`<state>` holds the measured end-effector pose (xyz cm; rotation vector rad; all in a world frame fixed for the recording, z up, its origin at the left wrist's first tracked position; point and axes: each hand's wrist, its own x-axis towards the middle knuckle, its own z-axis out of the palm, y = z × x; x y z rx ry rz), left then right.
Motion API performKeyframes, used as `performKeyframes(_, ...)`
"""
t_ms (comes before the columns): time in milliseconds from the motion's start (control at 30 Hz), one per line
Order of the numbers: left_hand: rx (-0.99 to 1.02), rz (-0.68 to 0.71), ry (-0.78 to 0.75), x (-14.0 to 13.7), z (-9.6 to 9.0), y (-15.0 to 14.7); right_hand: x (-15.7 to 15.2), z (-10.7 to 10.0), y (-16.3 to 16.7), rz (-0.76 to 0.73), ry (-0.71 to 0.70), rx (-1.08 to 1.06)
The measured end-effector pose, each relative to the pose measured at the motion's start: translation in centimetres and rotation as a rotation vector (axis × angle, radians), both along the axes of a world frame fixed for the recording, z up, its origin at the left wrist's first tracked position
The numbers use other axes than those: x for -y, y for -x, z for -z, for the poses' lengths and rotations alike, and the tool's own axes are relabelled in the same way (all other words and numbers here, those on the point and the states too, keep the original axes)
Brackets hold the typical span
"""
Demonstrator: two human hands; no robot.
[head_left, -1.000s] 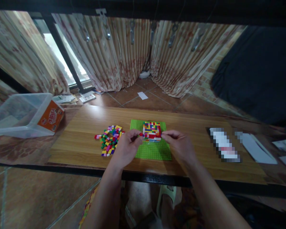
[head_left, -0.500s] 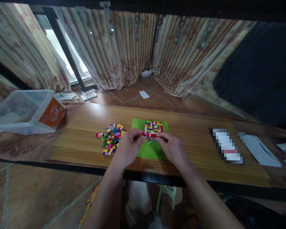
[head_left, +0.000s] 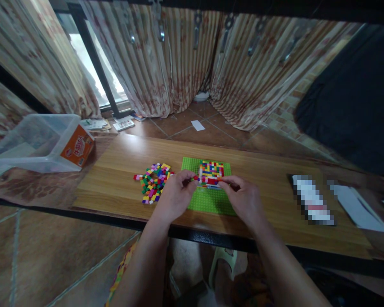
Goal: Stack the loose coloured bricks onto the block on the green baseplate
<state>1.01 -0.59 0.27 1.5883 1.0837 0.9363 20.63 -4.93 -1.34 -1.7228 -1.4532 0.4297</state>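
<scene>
A green baseplate lies on the wooden table, its far half covered with a block of small coloured bricks. My left hand and my right hand meet at the near edge of that block. Both pinch a short red and white row of bricks between their fingertips, one hand at each end. A loose pile of small coloured bricks sits just left of my left hand.
A clear plastic tub with an orange label lies at the table's left end. A blurred dark object and white papers lie to the right. Curtains, a window and tiled floor are beyond.
My right hand has slid left along the brick row toward my left hand and stays close to it. The view has shifted slightly, and the bricks and baseplate have not moved.
</scene>
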Motion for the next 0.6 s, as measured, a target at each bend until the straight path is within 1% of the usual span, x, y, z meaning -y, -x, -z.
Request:
performKeyframes(100, 0.002, -0.013, 0.015, 0.0, -0.1, 0.0, -0.2, 0.2, -0.2, 0.067, -0.02, 0.005)
performKeyframes(300, 0.008, -0.012, 0.006, 0.1, -0.3, 0.0, -1.0, 1.3, 0.3, 0.129, -0.03, 0.094)
performKeyframes(500, -0.012, -0.005, -0.005, 0.1, -0.5, 0.0, -1.2, 1.9, 0.5, 0.14, -0.005, 0.018)
performKeyframes(600, -0.004, -0.001, 0.002, 0.1, -0.2, 0.0, -1.3, 2.1, 0.7, 0.141, -0.009, -0.026)
